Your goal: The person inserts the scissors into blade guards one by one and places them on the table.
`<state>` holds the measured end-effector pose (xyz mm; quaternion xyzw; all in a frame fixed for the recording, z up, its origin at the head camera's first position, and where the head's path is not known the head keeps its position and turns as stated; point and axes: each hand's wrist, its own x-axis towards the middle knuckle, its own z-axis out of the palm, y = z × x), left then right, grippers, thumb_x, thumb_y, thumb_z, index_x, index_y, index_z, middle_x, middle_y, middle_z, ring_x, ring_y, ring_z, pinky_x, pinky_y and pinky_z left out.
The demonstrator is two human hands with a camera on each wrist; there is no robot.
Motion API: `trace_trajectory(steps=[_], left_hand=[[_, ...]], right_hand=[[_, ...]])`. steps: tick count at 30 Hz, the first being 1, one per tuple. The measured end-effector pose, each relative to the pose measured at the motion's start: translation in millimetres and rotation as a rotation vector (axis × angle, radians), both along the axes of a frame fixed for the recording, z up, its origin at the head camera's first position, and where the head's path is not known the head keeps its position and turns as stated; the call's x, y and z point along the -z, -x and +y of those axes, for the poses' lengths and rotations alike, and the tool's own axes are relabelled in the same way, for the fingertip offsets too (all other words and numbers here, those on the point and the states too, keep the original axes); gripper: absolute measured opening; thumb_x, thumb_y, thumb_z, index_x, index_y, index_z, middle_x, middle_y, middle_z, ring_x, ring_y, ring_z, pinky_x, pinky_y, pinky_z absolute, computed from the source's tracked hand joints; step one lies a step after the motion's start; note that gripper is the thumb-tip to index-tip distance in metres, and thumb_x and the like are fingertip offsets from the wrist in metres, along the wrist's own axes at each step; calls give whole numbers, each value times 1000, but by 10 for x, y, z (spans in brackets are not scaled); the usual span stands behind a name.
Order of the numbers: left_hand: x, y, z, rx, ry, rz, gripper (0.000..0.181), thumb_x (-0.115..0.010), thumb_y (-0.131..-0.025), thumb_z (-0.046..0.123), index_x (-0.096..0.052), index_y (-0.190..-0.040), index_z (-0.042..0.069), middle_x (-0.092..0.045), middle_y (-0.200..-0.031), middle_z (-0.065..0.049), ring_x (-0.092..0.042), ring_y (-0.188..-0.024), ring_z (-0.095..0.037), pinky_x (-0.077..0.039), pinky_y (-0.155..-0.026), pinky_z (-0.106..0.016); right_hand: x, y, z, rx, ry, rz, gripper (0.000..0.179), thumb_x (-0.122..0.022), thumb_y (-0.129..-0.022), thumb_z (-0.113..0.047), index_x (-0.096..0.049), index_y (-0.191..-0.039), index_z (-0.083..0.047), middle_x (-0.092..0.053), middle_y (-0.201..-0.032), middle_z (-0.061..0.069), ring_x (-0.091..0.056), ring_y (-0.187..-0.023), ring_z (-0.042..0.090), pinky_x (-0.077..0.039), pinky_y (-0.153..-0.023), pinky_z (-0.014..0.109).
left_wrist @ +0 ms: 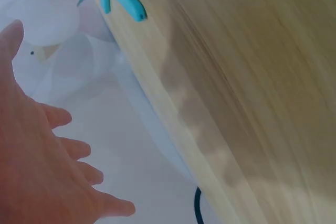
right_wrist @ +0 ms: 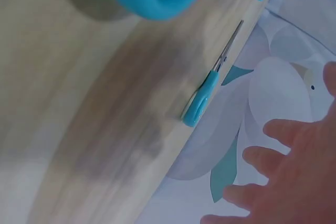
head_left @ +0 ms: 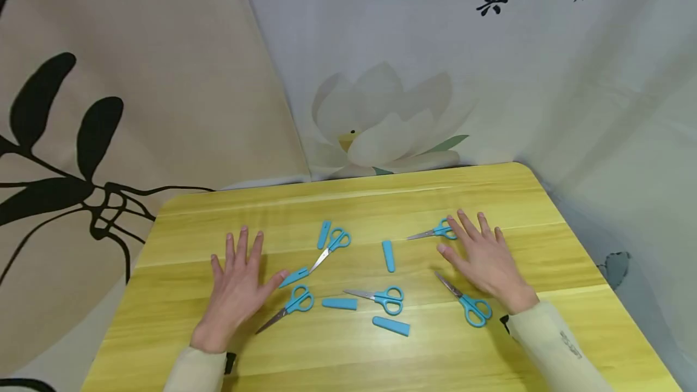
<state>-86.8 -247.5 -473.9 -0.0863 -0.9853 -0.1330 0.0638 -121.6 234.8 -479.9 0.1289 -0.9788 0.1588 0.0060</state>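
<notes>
My left hand (head_left: pixel 235 295) is spread flat above the left part of the table, fingers apart and holding nothing. Its thumb tip overlaps the end of a blue blade cover (head_left: pixel 294 277) in the head view. Just right of that hand lies a pair of blue-handled scissors (head_left: pixel 298 301), blades toward the lower left. My right hand (head_left: pixel 487 262), also spread and holding nothing, hovers at the right. Its fingers partly hide the handles of one pair of scissors (head_left: pixel 432 233); another pair of scissors (head_left: pixel 475 311) lies below its palm. The right wrist view shows scissors (right_wrist: pixel 202 98) beneath that hand.
Between the hands on the wooden table (head_left: pixel 327 362) are two more pairs of scissors (head_left: pixel 336 239) (head_left: pixel 389 299). Other blue covers lie around them: an upper cover (head_left: pixel 323 235), a middle cover (head_left: pixel 388 256) and lower covers (head_left: pixel 339 303) (head_left: pixel 391 326). Printed curtains (head_left: pixel 381 29) hang behind the table.
</notes>
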Motion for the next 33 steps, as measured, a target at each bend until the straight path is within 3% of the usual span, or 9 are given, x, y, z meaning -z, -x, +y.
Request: trace_trajectory(steps=[12, 21, 26, 33], left_hand=[[-51, -54, 137, 45, -22, -5, 95, -49, -89, 68, -14, -156, 12, 6, -160, -13, 8, -144, -40, -5, -103, -74], [-19, -93, 236, 76, -37, -9, 95, -52, -88, 68, -16, -156, 13, 1, -161, -14, 2, -144, -42, -8, -104, -72], [-4, -107, 281, 86, -57, -19, 94, -53, -87, 68, -19, -156, 13, -2, -161, -14, 4, -145, -39, -8, -106, -70], [26, -89, 370, 120, -49, -15, 93, -53, -87, 67, -20, -155, 13, -4, -161, -13, 0, -145, -39, -11, -107, -68]], right_hand=[[63, -219, 16, -111, 28, -20, 84, -48, -91, -66, -29, -153, -12, -24, -158, 9, -18, -141, 43, -22, -106, 64], [123, -390, 93, -136, 63, -64, 90, -56, -86, -67, -34, -151, -9, -31, -154, 10, -26, -139, 40, -30, -105, 59], [190, -471, 143, -159, 70, -46, 91, -67, -80, -64, -41, -146, -7, -42, -147, 14, -39, -132, 36, -37, -103, 53], [223, -526, 219, -151, 25, -21, 85, -79, -71, -56, -54, -135, -5, -53, -127, 9, -51, -114, 28, -47, -91, 46]])
